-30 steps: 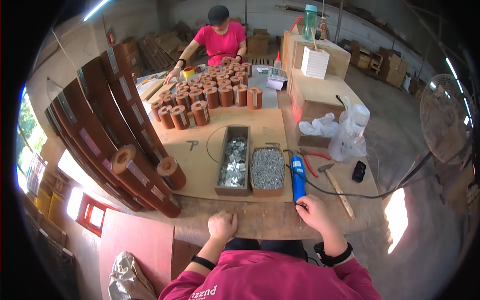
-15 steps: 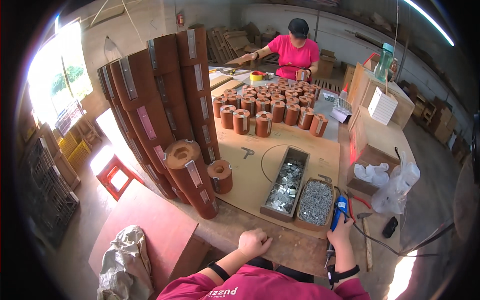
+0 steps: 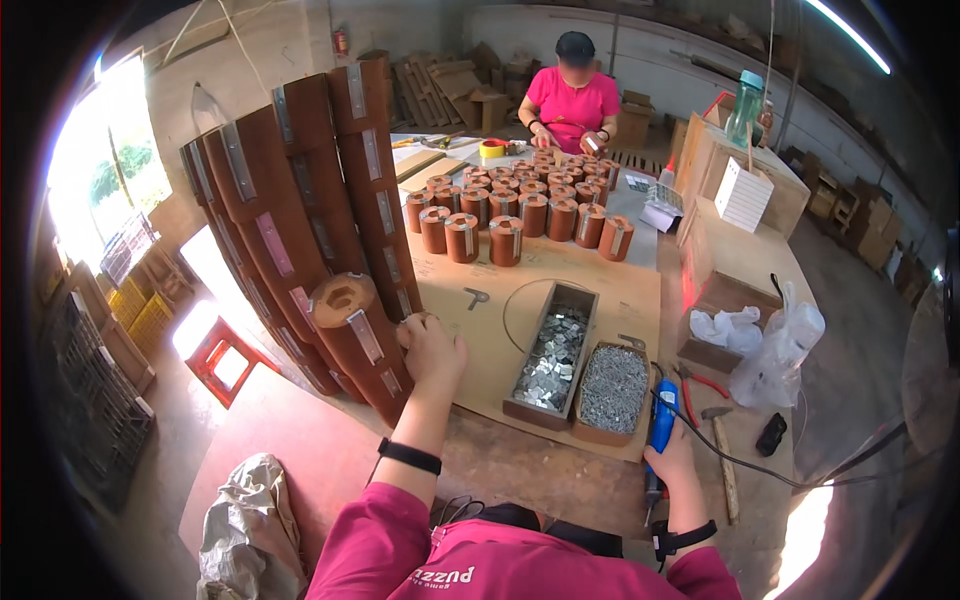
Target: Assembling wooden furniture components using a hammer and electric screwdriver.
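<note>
My left hand [image 3: 436,352] is stretched out to the short brown cylinder beside the tall stacks, its fingers closed around the cylinder's top; the hand hides nearly all of it. Just left stands a short stack of brown cylinders [image 3: 345,300] with metal plates down its side and a hole in its top. In my right hand [image 3: 672,458] is a blue electric screwdriver [image 3: 662,420], its bit pointing down at the table's near edge. A long box of small metal plates [image 3: 553,355] and a carton of screws [image 3: 612,390] sit between my hands.
Tall brown cylinder stacks [image 3: 300,220] rise at the left. Several short brown cylinders [image 3: 506,240] fill the far table, where a person in pink [image 3: 574,95] works. Red-handled pliers [image 3: 690,395], a hammer [image 3: 725,460] and a black cable [image 3: 770,470] lie at the right.
My left hand has gone from the table's near edge forward and left onto the short cylinder. The right hand keeps the screwdriver. The co-worker's hands have come closer together.
</note>
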The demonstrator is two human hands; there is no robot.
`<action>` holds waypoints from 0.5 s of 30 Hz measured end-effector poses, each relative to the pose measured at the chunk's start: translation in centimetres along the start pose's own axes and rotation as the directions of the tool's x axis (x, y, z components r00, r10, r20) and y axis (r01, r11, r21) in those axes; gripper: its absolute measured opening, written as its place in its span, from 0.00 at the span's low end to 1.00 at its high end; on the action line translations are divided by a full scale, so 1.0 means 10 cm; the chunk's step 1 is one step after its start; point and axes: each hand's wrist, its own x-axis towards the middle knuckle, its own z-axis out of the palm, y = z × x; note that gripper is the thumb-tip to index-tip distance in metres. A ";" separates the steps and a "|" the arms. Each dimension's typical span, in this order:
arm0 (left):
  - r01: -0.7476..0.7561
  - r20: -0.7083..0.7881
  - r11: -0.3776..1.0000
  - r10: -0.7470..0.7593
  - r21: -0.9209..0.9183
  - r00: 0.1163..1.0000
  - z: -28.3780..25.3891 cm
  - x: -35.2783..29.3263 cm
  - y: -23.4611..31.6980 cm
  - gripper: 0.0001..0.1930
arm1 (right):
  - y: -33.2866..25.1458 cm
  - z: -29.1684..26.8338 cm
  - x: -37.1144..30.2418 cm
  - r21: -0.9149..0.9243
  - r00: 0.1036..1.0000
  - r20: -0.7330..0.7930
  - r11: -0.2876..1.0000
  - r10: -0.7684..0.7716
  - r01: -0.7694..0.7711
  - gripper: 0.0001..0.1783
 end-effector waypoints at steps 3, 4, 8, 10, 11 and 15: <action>0.122 -0.005 0.971 -0.124 0.206 0.992 0.31 0.02 -0.02 0.22 | 0.12 0.12 -0.18 -0.069 0.981 -0.155 0.992 -0.116 0.106 0.46; 0.063 -0.149 0.947 -0.016 0.314 0.989 0.43 0.00 -0.15 0.21 | 0.02 0.05 -0.27 -0.005 0.979 -0.167 0.993 -0.115 0.115 0.43; 0.169 0.174 0.979 -0.187 0.109 0.967 0.28 0.06 -0.20 0.20 | 0.25 0.07 -0.41 -0.014 0.951 -0.267 0.987 -0.158 0.160 0.30; 0.166 0.149 0.972 -0.191 0.165 0.970 0.30 0.03 -0.20 0.20 | 0.32 0.02 -0.48 0.075 0.967 -0.235 0.990 -0.101 0.122 0.24; 0.140 0.164 0.977 -0.166 0.161 0.972 0.30 0.03 -0.18 0.20 | 0.37 0.00 -0.52 0.080 0.967 -0.244 0.992 -0.074 0.096 0.24; 0.073 0.139 0.996 -0.080 0.053 0.987 0.11 0.04 -0.04 0.25 | 0.47 -0.03 -0.62 0.046 0.966 -0.259 0.999 0.021 -0.009 0.20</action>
